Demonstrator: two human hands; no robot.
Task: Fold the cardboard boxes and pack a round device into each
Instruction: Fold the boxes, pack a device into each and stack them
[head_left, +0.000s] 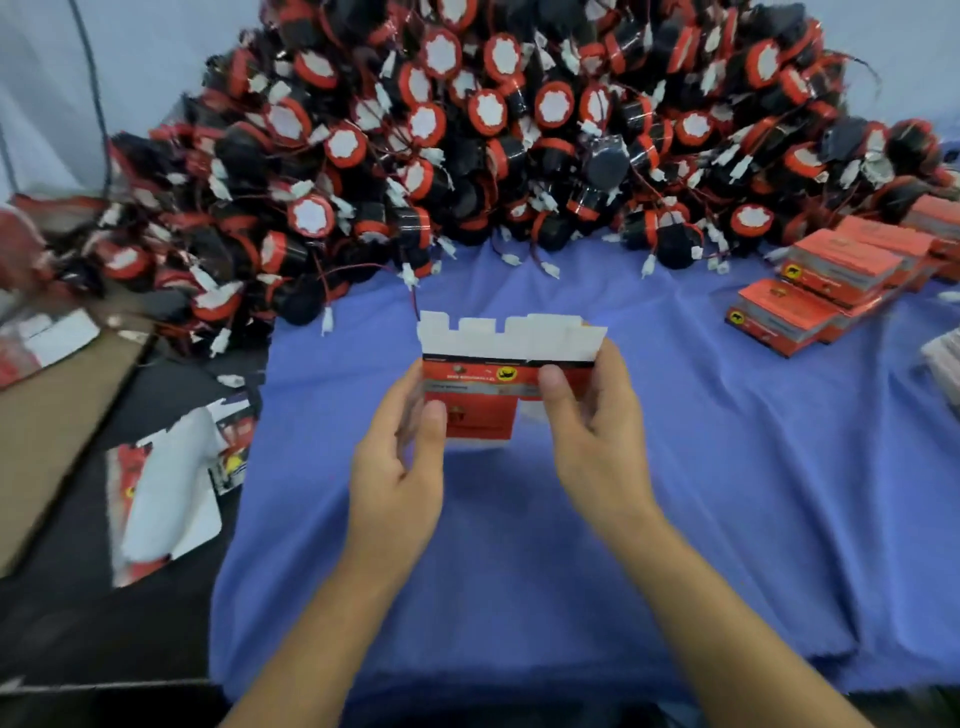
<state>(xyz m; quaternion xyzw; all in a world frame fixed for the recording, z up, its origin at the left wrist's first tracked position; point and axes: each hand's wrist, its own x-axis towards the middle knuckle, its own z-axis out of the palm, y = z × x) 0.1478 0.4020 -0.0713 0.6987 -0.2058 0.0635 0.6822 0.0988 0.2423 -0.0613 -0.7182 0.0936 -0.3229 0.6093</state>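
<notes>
Box blank (488, 384) between both hands' grips, left hand (400, 467), right hand (597, 431)

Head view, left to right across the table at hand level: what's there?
Brown cardboard sheet → flat white-and-red box blank → left hand → held red-and-white cardboard box → right hand → stacks of flat red boxes.

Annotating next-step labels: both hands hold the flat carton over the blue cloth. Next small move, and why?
Likely push the side edges of the flat red-and-white cardboard box inward to pop it into a sleeve. The left hand and right hand pinch opposite sides, its white flaps stand unfolded, and the round black-and-red devices lie piled behind it.
</notes>
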